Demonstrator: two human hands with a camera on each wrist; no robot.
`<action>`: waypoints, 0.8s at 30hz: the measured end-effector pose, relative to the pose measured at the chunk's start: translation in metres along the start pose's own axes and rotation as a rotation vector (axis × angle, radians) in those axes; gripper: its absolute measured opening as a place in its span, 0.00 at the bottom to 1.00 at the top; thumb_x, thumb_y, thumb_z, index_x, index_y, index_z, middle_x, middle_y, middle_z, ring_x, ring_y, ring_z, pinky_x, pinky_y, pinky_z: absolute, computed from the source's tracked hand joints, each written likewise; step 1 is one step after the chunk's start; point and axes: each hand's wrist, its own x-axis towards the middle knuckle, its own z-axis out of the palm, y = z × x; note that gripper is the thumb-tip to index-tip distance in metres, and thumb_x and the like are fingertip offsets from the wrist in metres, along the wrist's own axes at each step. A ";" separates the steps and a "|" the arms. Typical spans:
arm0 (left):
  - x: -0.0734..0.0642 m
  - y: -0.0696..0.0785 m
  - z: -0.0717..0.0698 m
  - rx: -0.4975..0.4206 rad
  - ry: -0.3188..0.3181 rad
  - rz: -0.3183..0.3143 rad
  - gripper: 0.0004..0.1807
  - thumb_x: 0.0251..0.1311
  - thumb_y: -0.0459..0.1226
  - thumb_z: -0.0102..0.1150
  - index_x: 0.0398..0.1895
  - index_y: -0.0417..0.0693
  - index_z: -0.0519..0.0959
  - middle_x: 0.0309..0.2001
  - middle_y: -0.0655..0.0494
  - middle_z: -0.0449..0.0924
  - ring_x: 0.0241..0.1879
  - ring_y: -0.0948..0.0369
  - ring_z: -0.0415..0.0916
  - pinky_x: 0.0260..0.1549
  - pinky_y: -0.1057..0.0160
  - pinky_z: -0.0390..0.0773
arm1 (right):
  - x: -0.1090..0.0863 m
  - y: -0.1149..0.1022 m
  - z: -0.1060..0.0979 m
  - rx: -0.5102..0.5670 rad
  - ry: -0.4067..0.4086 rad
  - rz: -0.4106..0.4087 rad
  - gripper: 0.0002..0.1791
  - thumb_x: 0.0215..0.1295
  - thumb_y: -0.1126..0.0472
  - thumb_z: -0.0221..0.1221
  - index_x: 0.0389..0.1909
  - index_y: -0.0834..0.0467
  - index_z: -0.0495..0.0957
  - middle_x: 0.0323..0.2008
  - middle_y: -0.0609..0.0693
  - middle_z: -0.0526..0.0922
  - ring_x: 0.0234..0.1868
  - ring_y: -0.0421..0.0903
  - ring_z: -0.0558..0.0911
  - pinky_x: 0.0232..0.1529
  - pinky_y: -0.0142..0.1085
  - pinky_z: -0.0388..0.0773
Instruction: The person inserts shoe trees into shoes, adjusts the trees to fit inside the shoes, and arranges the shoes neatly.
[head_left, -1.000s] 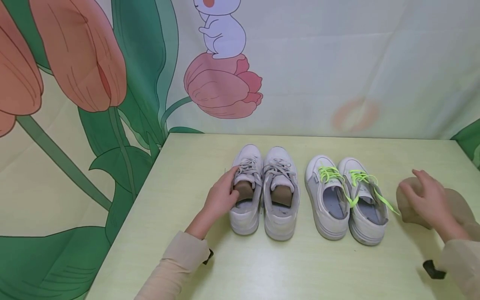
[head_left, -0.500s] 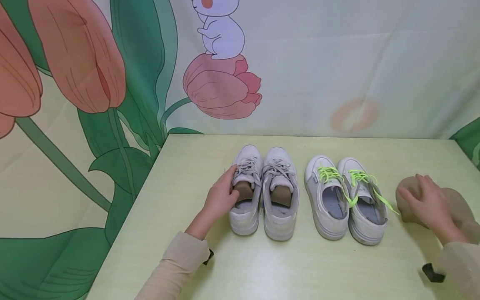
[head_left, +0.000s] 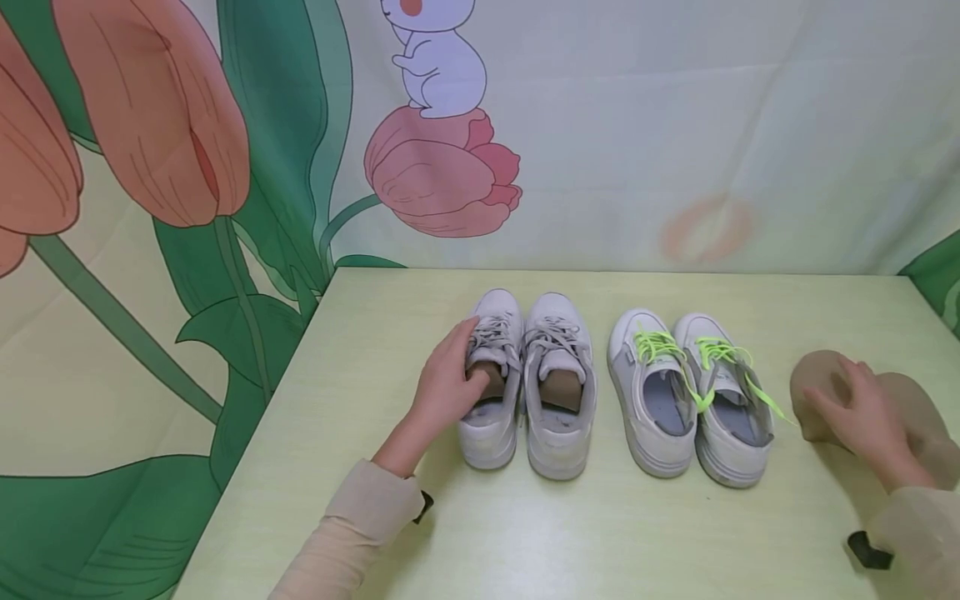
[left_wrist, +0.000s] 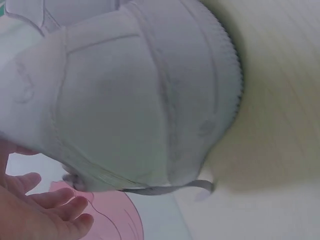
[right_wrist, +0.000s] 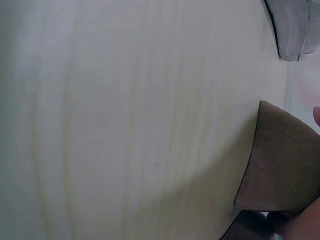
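Note:
My left hand (head_left: 444,383) is at the left white shoe (head_left: 489,437) of the grey-laced pair. Its thumb reaches over the opening by a brown rounded insert (head_left: 493,377), and its fingers lie along the outer side. In the left wrist view that shoe (left_wrist: 110,100) fills the middle, and the fingers (left_wrist: 60,202) look loosely extended past it. A second insert (head_left: 561,390) sits in the right shoe (head_left: 558,446). On the table's right, my right hand (head_left: 870,425) hovers over or touches brown moulded inserts (head_left: 817,375), thumb and fingers apart; contact cannot be made out.
A pair of white shoes (head_left: 645,442) with neon-yellow laces stands between the two hands, one lace trailing right. The pale wooden table (head_left: 600,542) ends at a printed curtain (head_left: 600,125) with tulips and a cartoon animal.
My left hand's fingertips have slid slightly forward along the shoe. My right hand has shifted a little right and nearer me over the brown inserts. The shoes stay in place.

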 end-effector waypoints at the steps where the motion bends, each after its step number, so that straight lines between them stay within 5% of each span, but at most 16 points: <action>1: 0.000 0.002 0.000 -0.004 0.008 0.005 0.36 0.46 0.32 0.48 0.64 0.49 0.57 0.64 0.49 0.59 0.63 0.53 0.56 0.60 0.53 0.57 | 0.000 0.001 0.000 0.006 -0.003 0.005 0.40 0.63 0.51 0.48 0.65 0.71 0.41 0.60 0.77 0.47 0.63 0.71 0.41 0.58 0.63 0.40; 12: 0.004 0.030 0.002 -0.044 0.053 0.093 0.33 0.49 0.34 0.52 0.62 0.49 0.60 0.63 0.49 0.61 0.63 0.55 0.57 0.59 0.50 0.58 | -0.004 0.006 0.002 0.025 -0.016 0.057 0.44 0.60 0.48 0.51 0.65 0.70 0.41 0.60 0.77 0.47 0.62 0.72 0.41 0.58 0.63 0.41; 24: 0.011 0.059 0.005 -0.057 -0.006 0.184 0.31 0.53 0.38 0.53 0.63 0.48 0.59 0.64 0.50 0.59 0.65 0.54 0.53 0.61 0.52 0.55 | -0.003 0.005 0.002 -0.045 -0.041 0.074 0.41 0.59 0.47 0.52 0.60 0.75 0.51 0.57 0.80 0.50 0.58 0.76 0.48 0.53 0.64 0.47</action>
